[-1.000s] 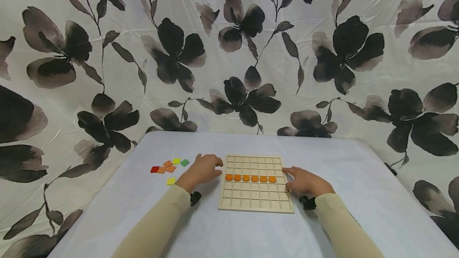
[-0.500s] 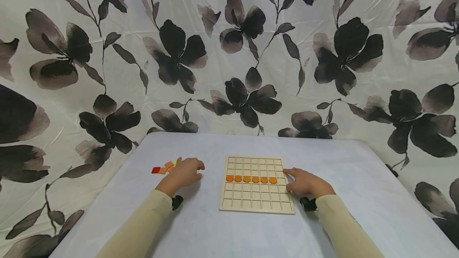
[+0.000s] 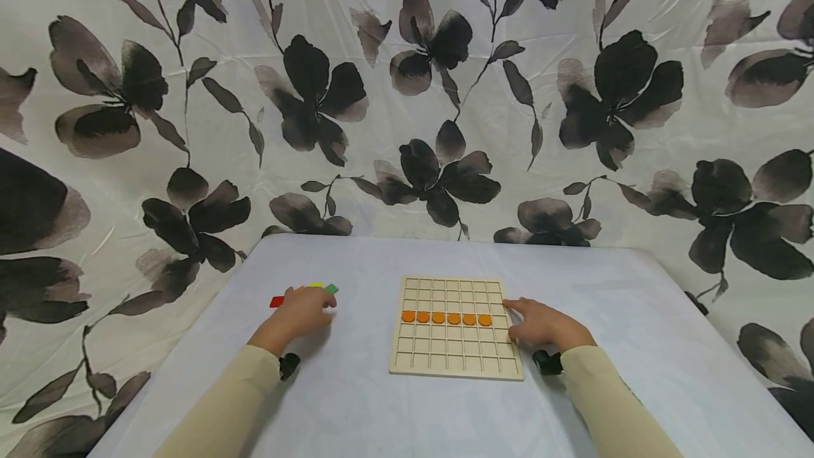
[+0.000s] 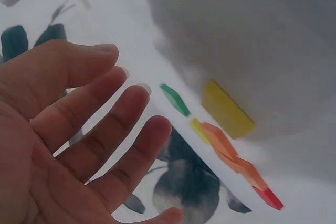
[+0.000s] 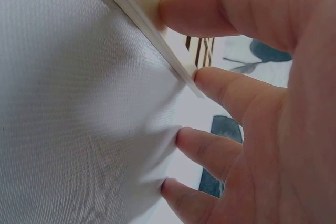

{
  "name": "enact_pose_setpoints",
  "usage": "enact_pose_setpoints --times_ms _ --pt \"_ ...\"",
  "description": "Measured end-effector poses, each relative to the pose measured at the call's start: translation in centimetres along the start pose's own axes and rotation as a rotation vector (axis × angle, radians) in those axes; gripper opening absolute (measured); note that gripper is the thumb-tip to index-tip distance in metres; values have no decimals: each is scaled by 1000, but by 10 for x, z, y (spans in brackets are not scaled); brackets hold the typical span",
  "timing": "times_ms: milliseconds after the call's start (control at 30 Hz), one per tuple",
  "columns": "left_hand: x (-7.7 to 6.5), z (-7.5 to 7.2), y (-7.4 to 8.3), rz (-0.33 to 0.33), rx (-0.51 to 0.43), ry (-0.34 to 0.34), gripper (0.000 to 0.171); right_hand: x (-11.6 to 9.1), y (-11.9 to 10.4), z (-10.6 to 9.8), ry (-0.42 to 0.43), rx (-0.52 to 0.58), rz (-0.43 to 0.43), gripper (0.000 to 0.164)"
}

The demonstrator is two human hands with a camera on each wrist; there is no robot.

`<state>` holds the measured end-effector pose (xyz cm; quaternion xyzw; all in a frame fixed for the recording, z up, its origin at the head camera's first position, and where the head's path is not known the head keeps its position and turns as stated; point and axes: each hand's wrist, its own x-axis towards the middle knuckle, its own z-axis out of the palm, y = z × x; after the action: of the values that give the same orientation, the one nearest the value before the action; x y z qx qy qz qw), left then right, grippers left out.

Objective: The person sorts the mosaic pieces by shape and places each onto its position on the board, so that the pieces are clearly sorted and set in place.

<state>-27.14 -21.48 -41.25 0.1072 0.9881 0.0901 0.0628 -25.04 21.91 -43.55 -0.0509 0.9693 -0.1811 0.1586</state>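
Pale wooden grid board (image 3: 456, 338) sits on the white-covered table (image 3: 456, 415), right hand (image 3: 550, 324) fingers extended, thumb and fingertip just touching its edge. I'd go light there so the six round orange discs (image 3: 439, 317) don't shift. Left hand (image 3: 300, 311) is loose, nothing grasped, by the flat coloured tiles (image 4: 228, 109); imo pinch edges, one at a time.

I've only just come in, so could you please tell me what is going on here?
Someone's right hand touches the right edge of a flat, pale wooden grid board, on which six rounded orange pieces sit in a row. Their left hand is near loose flat pieces in red, orange, yellow and green on the white cloth-covered table, left of the board. Its relaxed fingers hold nothing, so no loose piece is in hand yet.
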Motion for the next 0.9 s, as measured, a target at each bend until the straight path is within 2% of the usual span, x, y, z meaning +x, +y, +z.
enact_pose_setpoints --times_ms 233,500,700,900 --pt "-1 5 -16 -25 -10 -12 28 -1 -1 -1 1 14 4 70" --pt "-4 3 -26 -55 3 -27 30 -4 0 -1 7 18 -5 69" --pt "-7 4 -30 -52 26 -28 23 -5 -1 -1 -1 24 7 69" --pt "-7 5 -33 -44 9 -21 14 -7 -2 -2 1 13 -5 70"
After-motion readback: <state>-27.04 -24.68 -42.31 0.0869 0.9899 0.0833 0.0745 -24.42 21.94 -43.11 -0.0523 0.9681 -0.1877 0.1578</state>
